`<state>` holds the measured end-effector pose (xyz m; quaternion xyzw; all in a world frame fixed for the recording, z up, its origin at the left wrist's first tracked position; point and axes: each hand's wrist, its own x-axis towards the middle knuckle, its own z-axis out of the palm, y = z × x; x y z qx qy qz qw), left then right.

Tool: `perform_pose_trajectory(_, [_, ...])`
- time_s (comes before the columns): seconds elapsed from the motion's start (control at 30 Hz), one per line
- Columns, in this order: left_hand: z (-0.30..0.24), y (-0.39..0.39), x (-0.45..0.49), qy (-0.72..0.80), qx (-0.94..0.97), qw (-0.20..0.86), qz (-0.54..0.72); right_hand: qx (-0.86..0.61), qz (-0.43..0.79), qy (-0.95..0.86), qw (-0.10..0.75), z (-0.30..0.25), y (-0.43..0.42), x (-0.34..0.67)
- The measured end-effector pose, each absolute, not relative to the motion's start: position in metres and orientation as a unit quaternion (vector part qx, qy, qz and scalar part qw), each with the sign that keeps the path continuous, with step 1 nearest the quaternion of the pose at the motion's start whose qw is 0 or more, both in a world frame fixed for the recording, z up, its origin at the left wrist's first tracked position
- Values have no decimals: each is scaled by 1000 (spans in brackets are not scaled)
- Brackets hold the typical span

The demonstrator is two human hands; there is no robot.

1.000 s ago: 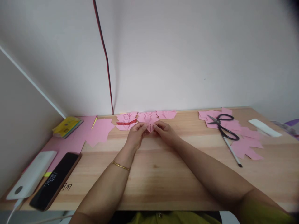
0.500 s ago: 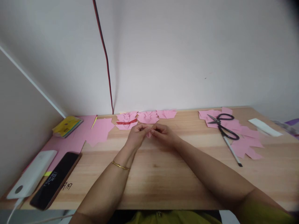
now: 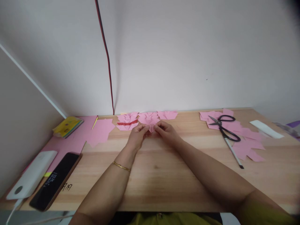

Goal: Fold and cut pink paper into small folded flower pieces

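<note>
Slanting inward, the left hand (image 3: 136,136) and right hand (image 3: 167,132) seem to pinch a folded pink paper (image 3: 151,128) from either side.

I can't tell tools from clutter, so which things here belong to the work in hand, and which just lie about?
Probably belonging:
pink paper in left hand, right hand
folded pink pieces
scissors
loose pink pieces

Probably just lying about:
phone
white device
yellow packet

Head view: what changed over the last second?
The left hand and right hand drew together over the pink piece, then parted slightly and shifted toward the wall, showing its centre line again. Both kept hold. Scissors and phone stayed put.
</note>
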<state>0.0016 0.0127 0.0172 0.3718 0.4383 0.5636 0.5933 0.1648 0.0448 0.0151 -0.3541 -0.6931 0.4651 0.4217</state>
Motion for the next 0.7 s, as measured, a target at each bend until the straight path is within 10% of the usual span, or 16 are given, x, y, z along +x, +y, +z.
perform_pose_trajectory(0.37, [28, 6, 3, 476, 592, 425, 492, -335, 478, -708, 397, 16, 41, 164])
perform_pose_trajectory(0.7, [28, 6, 4, 438, 509, 523, 525, -294, 564, -655, 407, 17, 41, 166])
